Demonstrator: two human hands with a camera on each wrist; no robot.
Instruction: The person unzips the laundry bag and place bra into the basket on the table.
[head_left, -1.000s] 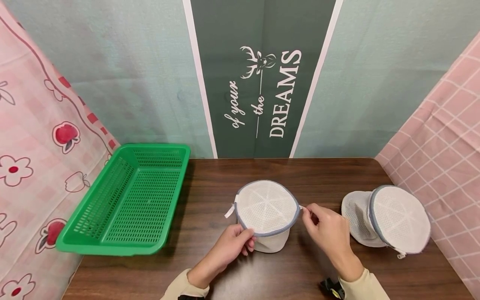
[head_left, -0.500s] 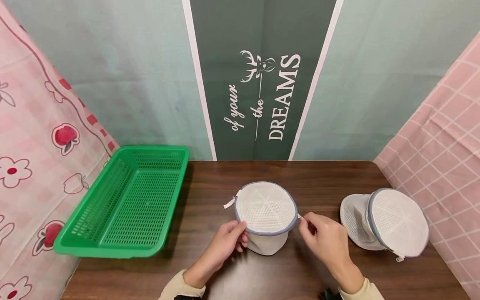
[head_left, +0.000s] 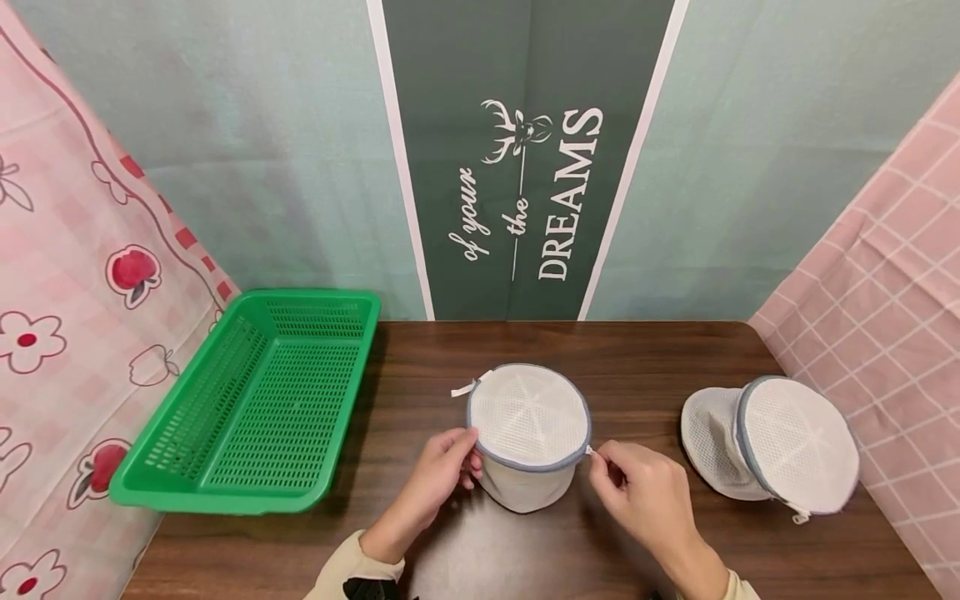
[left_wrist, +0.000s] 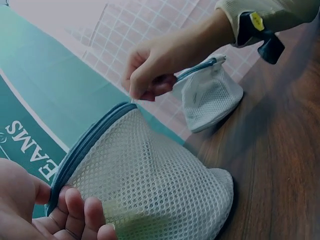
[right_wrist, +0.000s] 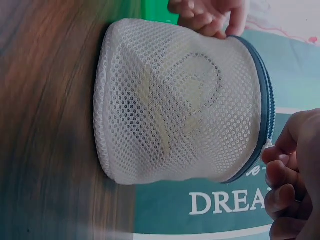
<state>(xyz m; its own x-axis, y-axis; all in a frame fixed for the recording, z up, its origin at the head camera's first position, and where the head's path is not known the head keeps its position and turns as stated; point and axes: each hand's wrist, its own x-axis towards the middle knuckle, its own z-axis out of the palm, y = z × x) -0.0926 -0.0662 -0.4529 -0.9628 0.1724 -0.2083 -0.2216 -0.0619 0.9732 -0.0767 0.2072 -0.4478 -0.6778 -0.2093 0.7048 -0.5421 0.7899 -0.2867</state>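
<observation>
A round white mesh laundry bag (head_left: 529, 417) with a grey-blue zipper rim stands upright at the middle of the table, its top closed over. My left hand (head_left: 444, 468) pinches the rim at its left front, thumb on top. At the right front of the rim, my right hand (head_left: 647, 492) pinches the small white zipper pull (right_wrist: 268, 145) between thumb and index finger. Something pale yellow shows faintly through the mesh bag (right_wrist: 180, 105) in the right wrist view; its kind is unclear. A white fabric tab (head_left: 463, 390) sticks out at the bag's far left.
To the left stands a green perforated plastic basket (head_left: 296, 506), with nothing in it. A second white mesh laundry bag (head_left: 798, 442) sits slumped at the right, with its zipper pull hanging in front. The brown wooden table (head_left: 405, 358) ends at a curtain behind.
My right hand has moved nearer and left with the zipper pull at the rim. The bag has turned slightly, its white tab shifting farther back. My left hand has moved a little left.
</observation>
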